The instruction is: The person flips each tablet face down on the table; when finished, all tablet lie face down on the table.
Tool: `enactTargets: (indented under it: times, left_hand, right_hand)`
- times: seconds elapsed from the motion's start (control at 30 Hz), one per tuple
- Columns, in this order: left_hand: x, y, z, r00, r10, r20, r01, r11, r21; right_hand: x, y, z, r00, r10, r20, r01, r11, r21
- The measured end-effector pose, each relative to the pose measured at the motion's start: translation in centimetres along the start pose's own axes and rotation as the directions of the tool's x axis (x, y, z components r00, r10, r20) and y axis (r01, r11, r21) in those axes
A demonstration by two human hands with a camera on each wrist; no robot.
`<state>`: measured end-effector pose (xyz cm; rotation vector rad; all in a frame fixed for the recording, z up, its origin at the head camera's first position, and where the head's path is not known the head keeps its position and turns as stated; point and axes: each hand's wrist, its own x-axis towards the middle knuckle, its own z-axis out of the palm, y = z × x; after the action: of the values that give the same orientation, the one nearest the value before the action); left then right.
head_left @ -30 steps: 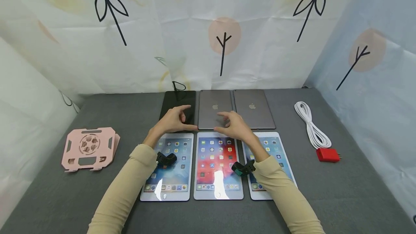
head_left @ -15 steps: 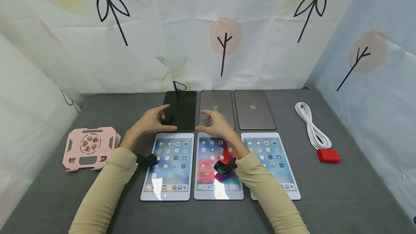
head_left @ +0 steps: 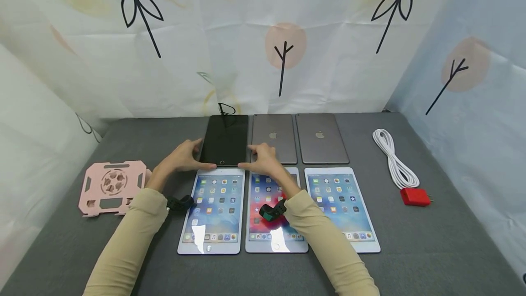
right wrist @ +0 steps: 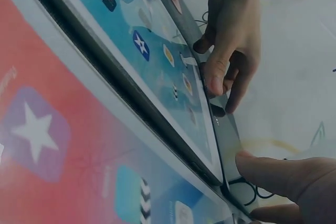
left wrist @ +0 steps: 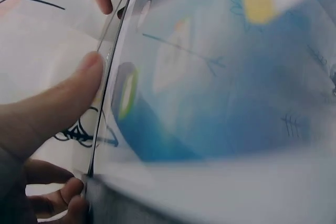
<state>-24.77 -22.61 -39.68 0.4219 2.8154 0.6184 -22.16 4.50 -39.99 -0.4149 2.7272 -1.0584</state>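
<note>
A tablet with a dark, glossy screen point(head_left: 226, 140) lies face up at the back left of the table. My left hand point(head_left: 181, 156) holds its near left corner, thumb along the near edge and fingers at the side. At the near right corner is my right hand point(head_left: 263, 159), thumb at the near edge, fingertips at the right side. The left wrist view shows the left hand point(left wrist: 52, 108) close beside a lit white tablet point(left wrist: 210, 77). In the right wrist view, both the right hand point(right wrist: 299, 182) and left hand point(right wrist: 233, 30) are at the dark tablet's edge.
Two grey tablets lie face down, one in the back middle point(head_left: 273, 127) and another point(head_left: 322, 138) beside it. Lit white tablets form the front row, left point(head_left: 213, 209), middle point(head_left: 255, 223) and right point(head_left: 345, 204). A pink stand point(head_left: 113, 186), white cable point(head_left: 390, 154) and red charger point(head_left: 415, 197) flank them.
Both hands have moved left, from above the gap between the rows to the dark tablet's near corners. The fingers have come in against its sides. The tablets have not visibly moved.
</note>
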Motion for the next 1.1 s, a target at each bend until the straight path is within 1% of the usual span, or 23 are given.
enactTargets:
  times: [0.17,0.27,0.37,0.5,0.67,0.87,1.03,1.1]
  left_hand:
    - [0.2,0.0,0.4,1.000,0.030,-0.001,-0.030,0.999,-0.012]
    - [0.2,0.0,0.5,1.000,0.016,-0.002,-0.016,1.000,-0.022]
    - [0.1,0.2,0.5,1.000,-0.010,0.002,0.010,0.999,-0.049]
    - [0.1,0.2,0.5,1.000,-0.028,-0.003,0.028,0.997,-0.078]
    - [0.2,0.2,0.6,0.999,-0.037,-0.020,0.035,0.997,-0.074]
    - [0.3,0.1,0.6,0.999,-0.035,-0.041,0.032,0.996,-0.079]
    - [0.4,0.0,0.7,0.998,-0.048,-0.038,0.044,0.994,-0.096]
    - [0.3,0.0,0.7,0.998,-0.043,-0.036,0.039,0.995,-0.092]
  right_hand:
    - [0.1,-0.2,0.6,0.998,0.057,0.022,-0.056,0.996,-0.069]
    - [0.2,-0.3,1.0,0.997,0.080,0.016,-0.078,0.994,-0.077]
    - [0.2,-0.4,1.3,0.996,0.090,0.002,-0.089,0.994,-0.057]
    - [0.3,-0.6,1.8,0.996,0.084,-0.027,-0.085,0.996,-0.004]
    - [0.3,-0.7,2.2,0.995,0.084,-0.057,-0.079,0.993,0.089]
    - [0.2,-0.6,2.4,0.990,0.128,-0.057,-0.113,0.969,0.219]
    - [0.1,-0.6,2.2,0.988,0.147,-0.050,-0.127,0.949,0.287]
    - [0.0,-0.6,2.2,0.987,0.150,-0.050,-0.126,0.938,0.324]
